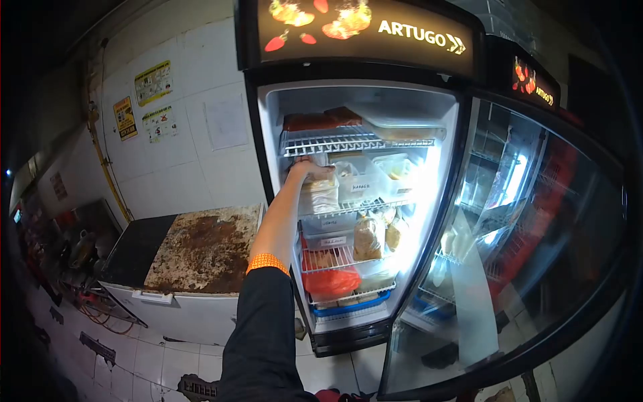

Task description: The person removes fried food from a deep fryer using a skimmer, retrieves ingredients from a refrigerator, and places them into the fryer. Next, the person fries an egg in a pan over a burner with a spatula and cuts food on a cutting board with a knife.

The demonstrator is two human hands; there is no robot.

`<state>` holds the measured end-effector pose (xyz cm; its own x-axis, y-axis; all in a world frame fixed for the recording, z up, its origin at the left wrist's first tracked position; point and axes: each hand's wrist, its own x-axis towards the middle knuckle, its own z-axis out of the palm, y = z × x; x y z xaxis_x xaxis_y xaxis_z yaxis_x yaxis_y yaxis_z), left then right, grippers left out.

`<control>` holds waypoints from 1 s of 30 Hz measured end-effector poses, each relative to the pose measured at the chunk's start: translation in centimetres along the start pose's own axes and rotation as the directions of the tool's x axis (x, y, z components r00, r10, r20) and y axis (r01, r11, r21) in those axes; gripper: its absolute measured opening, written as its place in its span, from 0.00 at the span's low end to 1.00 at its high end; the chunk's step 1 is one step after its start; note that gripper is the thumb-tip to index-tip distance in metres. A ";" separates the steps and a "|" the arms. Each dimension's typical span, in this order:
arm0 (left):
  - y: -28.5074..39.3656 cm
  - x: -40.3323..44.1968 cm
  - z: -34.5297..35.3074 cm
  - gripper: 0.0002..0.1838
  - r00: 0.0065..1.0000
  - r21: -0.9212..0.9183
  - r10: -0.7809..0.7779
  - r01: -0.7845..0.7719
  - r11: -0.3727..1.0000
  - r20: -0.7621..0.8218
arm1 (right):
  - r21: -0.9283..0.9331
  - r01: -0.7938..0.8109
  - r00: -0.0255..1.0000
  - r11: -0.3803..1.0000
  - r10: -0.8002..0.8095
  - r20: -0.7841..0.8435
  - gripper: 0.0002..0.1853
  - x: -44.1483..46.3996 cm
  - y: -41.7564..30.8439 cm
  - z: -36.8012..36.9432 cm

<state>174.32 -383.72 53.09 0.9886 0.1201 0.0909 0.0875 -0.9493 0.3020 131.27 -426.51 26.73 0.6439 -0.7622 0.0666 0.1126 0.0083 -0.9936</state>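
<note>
My left hand (310,167) reaches into the open upright fridge (348,77), at the left of its second shelf. Its fingers rest over the top of a stack of pale packages (320,195); whether they grip it is hard to make out. Just right of the stack stands a labelled clear container (358,186), and beyond it another clear tub (395,167). Red-brown packs (321,120) and a flat lidded container (405,127) lie on the top shelf. Lower down are bags of brown food (368,238) and a red bag (331,281). My right hand is out of view.
The glass fridge door (509,268) hangs open on the right. A white chest freezer with a rusty, stained top (201,251) stands at the left. Posters (153,83) are on the tiled wall. A second fridge (532,77) is behind the door.
</note>
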 end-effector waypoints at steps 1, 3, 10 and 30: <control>0.0 2.5 1.2 0.43 0.999 0.031 -0.035 0.035 0.999 -0.023 | -0.012 -0.008 1.000 1.000 0.008 -0.003 0.14 0.6 0.1 -0.2; -0.4 6.2 3.2 0.36 0.987 -0.031 -0.062 0.058 0.998 -0.146 | -0.021 -0.012 1.000 1.000 0.012 0.007 0.15 1.9 0.2 -0.1; 1.2 -5.7 3.5 0.14 0.652 -0.808 -0.477 -0.485 0.334 -0.589 | -0.055 -0.012 0.998 0.998 0.016 0.066 0.15 4.5 0.2 1.0; -43.1 -56.8 6.5 0.21 0.745 -0.920 -0.664 -0.299 -0.254 -0.058 | -0.070 0.329 0.744 0.942 -0.213 0.633 0.19 -16.6 -1.9 33.6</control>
<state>115.20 -351.55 28.71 0.6713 0.7371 -0.0774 -0.4302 0.4725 0.7692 145.79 -392.07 30.56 0.9342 -0.1586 0.3194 0.2656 -0.2883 -0.9200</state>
